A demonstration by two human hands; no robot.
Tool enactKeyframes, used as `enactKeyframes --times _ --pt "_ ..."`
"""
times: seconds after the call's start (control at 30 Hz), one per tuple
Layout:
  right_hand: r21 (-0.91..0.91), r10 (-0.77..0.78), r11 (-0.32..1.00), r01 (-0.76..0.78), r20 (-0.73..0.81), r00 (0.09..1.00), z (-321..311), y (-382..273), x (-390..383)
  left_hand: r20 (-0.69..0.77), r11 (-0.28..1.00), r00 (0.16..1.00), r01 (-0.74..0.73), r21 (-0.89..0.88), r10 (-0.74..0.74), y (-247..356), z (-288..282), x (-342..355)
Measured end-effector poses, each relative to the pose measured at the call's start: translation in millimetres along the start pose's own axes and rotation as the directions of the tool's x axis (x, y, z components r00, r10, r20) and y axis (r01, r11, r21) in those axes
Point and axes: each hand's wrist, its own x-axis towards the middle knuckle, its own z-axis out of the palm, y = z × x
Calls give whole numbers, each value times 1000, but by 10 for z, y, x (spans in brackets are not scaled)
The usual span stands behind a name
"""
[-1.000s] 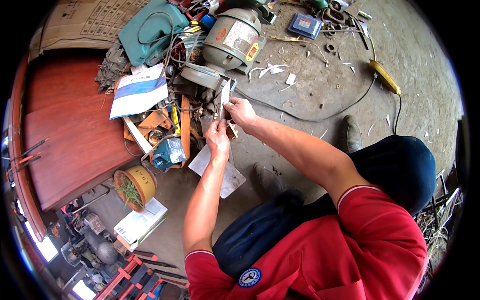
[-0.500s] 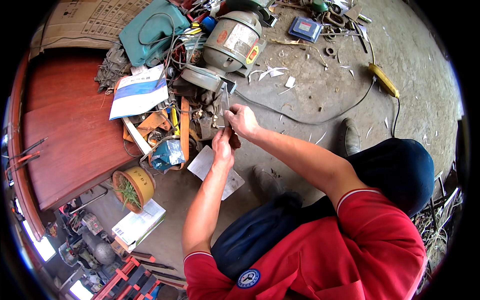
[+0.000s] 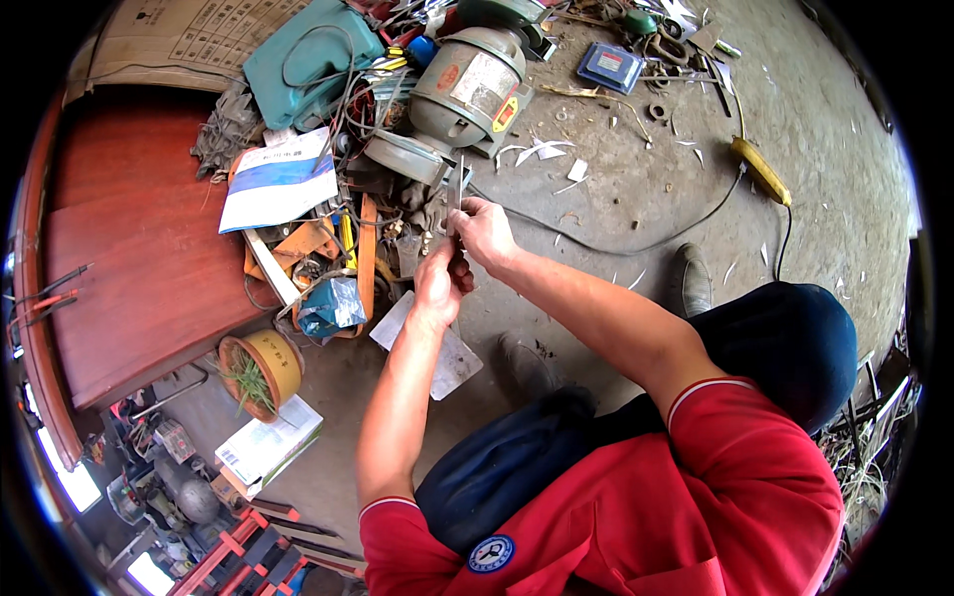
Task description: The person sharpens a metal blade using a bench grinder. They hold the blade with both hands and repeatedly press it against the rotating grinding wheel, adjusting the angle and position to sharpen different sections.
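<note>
A narrow, flat metal blade points away from me, its far end close to the wheel guard of a grey-green bench grinder. Whether it touches the wheel cannot be made out. My right hand is closed on the blade's middle, thumb and fingers pinching it. Just below, my left hand is wrapped round the near end, which its fingers hide. On the floor under my left forearm lies a pale flat sheet.
Left of the grinder are a teal case, a blue-and-white booklet and heaped tools. A reddish wooden table and a potted plant stand at left. A cable runs right to a yellow power strip.
My left hand has shifted slightly left and its fingers have turned round the near end. My right hand keeps its pinch on the blade. The whole view has shifted a little.
</note>
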Motion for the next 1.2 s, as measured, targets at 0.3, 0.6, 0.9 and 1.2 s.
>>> enactKeyframes --times 0.3,0.6,0.9,1.2 --pt "-157 -5 987 -11 -99 995 72 85 199 336 -264 691 -212 941 640 209 195 -163" --pt "-266 -20 964 4 -58 998 211 29 4 481 -522 536 -86 848 694 96 -52 -178" --pt "-313 -74 949 48 -72 995 239 67 -158 523 -541 451 -101 835 724 -23 -178 -147" --pt "-335 -129 938 94 -85 988 228 3 -161 532 -556 470 -100 825 704 35 -113 -196"
